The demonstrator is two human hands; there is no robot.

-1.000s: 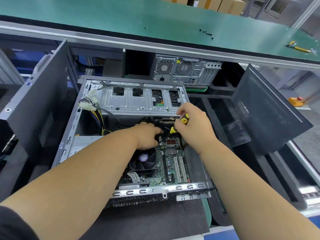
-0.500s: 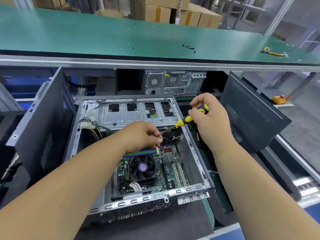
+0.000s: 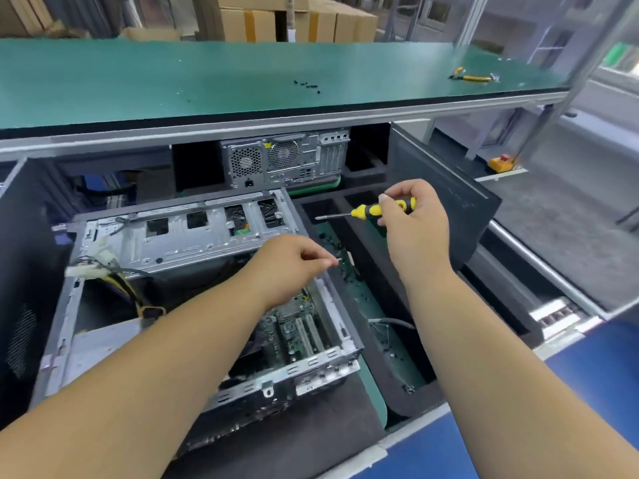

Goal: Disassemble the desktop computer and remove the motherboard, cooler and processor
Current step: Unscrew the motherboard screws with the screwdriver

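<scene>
Green workbench (image 3: 173, 74) at twelve o'clock, opened computer case (image 3: 193, 236) below, left hand (image 3: 294, 261) pinching a small screw (image 3: 338, 260), right hand (image 3: 415, 223) gripping screwdriver (image 3: 366, 211) at two o'clock.

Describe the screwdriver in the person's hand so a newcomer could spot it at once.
Start at the open grey metal computer case in the middle and look just past its right wall, above the black foam tray. There the right hand grips a short yellow-and-black-handled screwdriver, its thin metal shaft pointing left. Nothing else nearby is bright yellow.
</scene>
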